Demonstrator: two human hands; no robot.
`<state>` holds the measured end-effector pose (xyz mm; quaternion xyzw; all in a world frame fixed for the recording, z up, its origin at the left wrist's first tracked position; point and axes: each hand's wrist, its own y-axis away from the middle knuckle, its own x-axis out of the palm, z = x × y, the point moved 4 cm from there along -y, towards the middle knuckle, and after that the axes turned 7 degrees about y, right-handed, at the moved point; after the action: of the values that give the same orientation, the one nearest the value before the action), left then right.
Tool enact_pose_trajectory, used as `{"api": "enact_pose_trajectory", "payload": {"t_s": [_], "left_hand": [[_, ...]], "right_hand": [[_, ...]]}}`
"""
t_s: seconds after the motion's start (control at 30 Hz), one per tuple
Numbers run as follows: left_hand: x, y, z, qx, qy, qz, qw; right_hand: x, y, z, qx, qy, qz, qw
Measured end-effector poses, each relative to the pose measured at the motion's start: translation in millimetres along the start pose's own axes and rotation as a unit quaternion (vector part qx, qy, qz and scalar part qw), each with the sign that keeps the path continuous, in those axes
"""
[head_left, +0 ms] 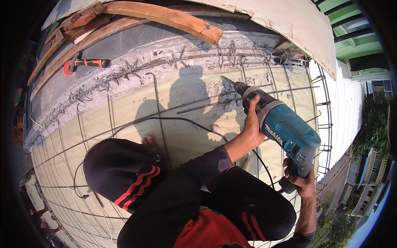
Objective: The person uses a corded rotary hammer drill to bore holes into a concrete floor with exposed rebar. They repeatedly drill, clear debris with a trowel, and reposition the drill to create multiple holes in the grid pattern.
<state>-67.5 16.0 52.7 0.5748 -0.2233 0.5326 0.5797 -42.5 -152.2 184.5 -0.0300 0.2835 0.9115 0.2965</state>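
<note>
A teal and black rotary hammer [291, 128] lies slantwise across the right half of the view, held in both my hands. My left hand [251, 130] is wrapped round its front part, just behind the chuck. At the rear handle my right hand [304, 182] is closed; the trigger is hidden. The bit [227, 79] points up and left, its tip over the sheet beside the broken concrete edge [217, 89]. Whether the tip touches anything I cannot tell. A black power cord [186, 120] runs over the sheet, passing under my left arm.
Steel rebars [157, 95] form a grid above the pale sheet [186, 138]. Bent wires stick out of the chipped concrete [120, 76]. An angle grinder [87, 63] with a red disc lies at the far left, near wooden beams [165, 14]. A building edge drops away at right.
</note>
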Motion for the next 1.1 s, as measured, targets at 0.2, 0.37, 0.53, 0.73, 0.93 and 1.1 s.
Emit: {"api": "enact_pose_trajectory", "payload": {"t_s": [0.2, 0.37, 0.53, 0.73, 0.93, 1.1], "left_hand": [[2.7, 10.6, -47.6, 0.003, 0.072, -0.035, 0.997], [1.0, 13.5, -88.3, 0.024, 0.062, -0.051, 0.996], [0.0, 16.7, -117.4, 0.037, 0.027, -0.068, 0.997], [-15.0, 20.9, -125.7, 0.027, 0.003, -0.080, 0.996], [-11.7, 14.3, -119.0, 0.031, -0.017, -0.097, 0.995], [-3.3, 12.9, -116.3, 0.041, -0.029, -0.148, 0.988]], "right_hand": [[57.6, -8.3, 48.5, 0.078, 0.132, 0.009, 0.988], [96.2, -16.2, 46.7, 0.063, 0.100, -0.040, 0.992], [131.4, -25.6, 38.7, 0.045, 0.071, -0.074, 0.994], [150.1, -24.2, 3.3, 0.005, -0.009, -0.116, 0.993], [137.8, -26.7, 18.1, 0.014, 0.052, -0.116, 0.992], [129.7, -20.9, 0.6, 0.051, -0.028, -0.152, 0.987]]}}
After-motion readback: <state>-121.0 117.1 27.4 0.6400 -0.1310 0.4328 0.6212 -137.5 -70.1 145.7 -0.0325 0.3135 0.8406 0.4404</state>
